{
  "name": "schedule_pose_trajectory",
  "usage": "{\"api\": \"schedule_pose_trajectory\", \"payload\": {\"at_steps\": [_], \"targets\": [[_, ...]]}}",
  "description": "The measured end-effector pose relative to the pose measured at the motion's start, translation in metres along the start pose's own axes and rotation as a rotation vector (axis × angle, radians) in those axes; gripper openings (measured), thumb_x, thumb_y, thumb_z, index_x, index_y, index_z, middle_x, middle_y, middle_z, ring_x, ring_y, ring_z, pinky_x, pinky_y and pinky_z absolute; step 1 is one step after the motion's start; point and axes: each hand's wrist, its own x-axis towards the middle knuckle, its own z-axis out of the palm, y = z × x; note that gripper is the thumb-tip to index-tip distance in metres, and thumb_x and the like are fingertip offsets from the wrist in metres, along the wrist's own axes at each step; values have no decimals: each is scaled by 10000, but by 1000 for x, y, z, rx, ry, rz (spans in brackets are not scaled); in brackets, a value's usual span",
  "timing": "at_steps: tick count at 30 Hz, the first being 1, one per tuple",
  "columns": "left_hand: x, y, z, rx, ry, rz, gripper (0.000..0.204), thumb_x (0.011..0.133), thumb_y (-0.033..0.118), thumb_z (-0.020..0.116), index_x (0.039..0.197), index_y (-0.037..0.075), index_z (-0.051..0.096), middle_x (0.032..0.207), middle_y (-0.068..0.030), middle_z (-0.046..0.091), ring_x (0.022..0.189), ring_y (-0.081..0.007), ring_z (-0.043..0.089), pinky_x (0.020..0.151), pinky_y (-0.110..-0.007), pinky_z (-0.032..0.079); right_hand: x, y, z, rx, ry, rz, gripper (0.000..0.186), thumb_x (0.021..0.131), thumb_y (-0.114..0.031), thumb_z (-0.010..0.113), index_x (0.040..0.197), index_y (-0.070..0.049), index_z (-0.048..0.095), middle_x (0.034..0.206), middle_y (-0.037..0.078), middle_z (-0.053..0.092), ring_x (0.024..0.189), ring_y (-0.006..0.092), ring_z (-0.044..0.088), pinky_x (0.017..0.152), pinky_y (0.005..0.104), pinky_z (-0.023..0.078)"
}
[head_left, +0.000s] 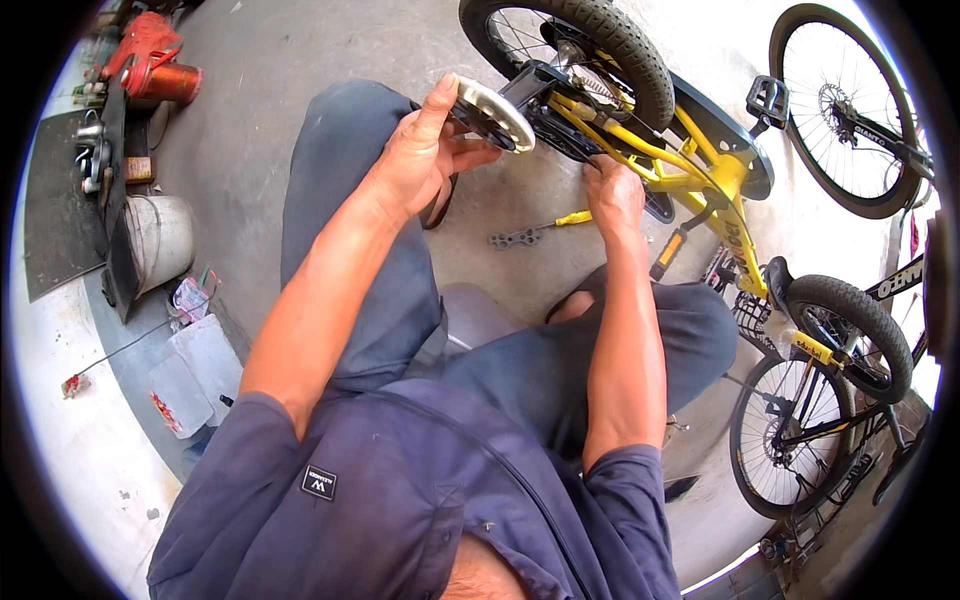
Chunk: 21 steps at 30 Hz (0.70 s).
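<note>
So, in the head view, the left hand (425, 148) grips one small training wheel (508, 120) at 12 o'clock, thumb above and fingers below, maybe to keep it steady. The right hand (614, 190) is curled close by one yellow bike (735, 176) at 2 o'clock; I cannot tell what it pinches. The bike seems tipped over, perhaps so its parts are easy to reach. One yellow-handled screwdriver (573, 218) and one flat bone-shaped spanner (515, 239) lie on the floor (250, 90) near 1 o'clock, likely to be handy. I count four spoked wheels (655, 80), from 12 to 4 o'clock.
</note>
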Motion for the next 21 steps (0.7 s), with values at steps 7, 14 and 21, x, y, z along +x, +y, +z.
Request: {"api": "schedule_pose_trajectory", "payload": {"at_steps": [7, 14, 21], "targets": [[1, -1, 1, 21, -18, 14, 603, 910, 574, 516, 1124, 13, 566, 1071, -138, 621, 984, -285, 649, 911, -433, 529, -5, -7, -22, 18, 67, -63, 243, 858, -240, 606, 1029, -89, 690, 927, 200, 672, 930, 372, 634, 823, 433, 484], [1, -2, 0, 50, 8, 20, 651, 866, 616, 554, 1126, 20, 575, 1077, -161, 611, 979, -267, 642, 905, -421, 532, 2, -27, -33, -64, 90, -96, 211, 856, -242, 614, 999, -103, 683, 902, 182, 671, 903, 368, 634, 785, 439, 488], [1, -2, -2, 45, -26, 6, 623, 919, 577, 494, 1143, -2, 547, 1083, -154, 612, 1002, -283, 647, 923, -433, 527, 6, -28, -39, -142, 115, -152, 157, 845, -227, 623, 921, -98, 668, 838, 180, 662, 860, 368, 636, 746, 449, 489]]}}
